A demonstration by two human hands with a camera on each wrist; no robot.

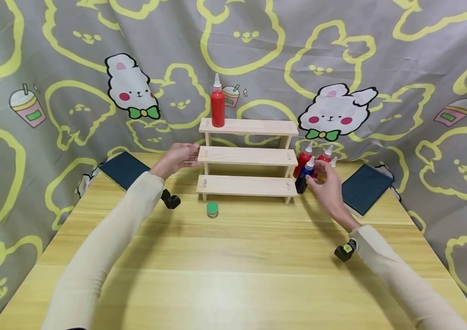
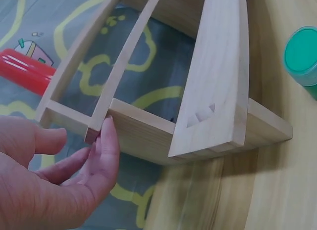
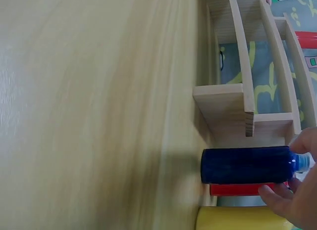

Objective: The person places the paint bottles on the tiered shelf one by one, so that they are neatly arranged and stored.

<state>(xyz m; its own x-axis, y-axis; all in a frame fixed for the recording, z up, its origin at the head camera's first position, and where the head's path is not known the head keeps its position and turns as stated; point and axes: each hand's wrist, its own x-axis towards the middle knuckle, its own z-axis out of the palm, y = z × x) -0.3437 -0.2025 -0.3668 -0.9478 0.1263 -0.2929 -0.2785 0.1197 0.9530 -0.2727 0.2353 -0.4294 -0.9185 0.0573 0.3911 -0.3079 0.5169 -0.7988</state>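
Note:
My right hand [image 1: 329, 190] pinches a dark blue squeeze bottle [image 1: 301, 183] near its neck, at the right end of a three-tier wooden display stand [image 1: 246, 156]. In the right wrist view the blue bottle [image 3: 242, 165] has fingers on both sides of its shoulder. Behind it are red bottles [image 1: 304, 161] and a yellow bottle [image 3: 242, 219], partly hidden by the hand. My left hand [image 1: 177, 158] has its fingertips at the left end of the middle tier, fingers loosely bent. A red bottle [image 1: 218, 109] with a white nozzle stands upright on the top tier's left end.
A small green-lidded jar [image 1: 212, 210] sits in front of the stand's left side. Dark flat boards [image 1: 125, 168] lie at the back left, and a similar dark board [image 1: 366, 189] is at the right. A patterned grey curtain [image 1: 254, 55] hangs behind the wooden table [image 1: 233, 266].

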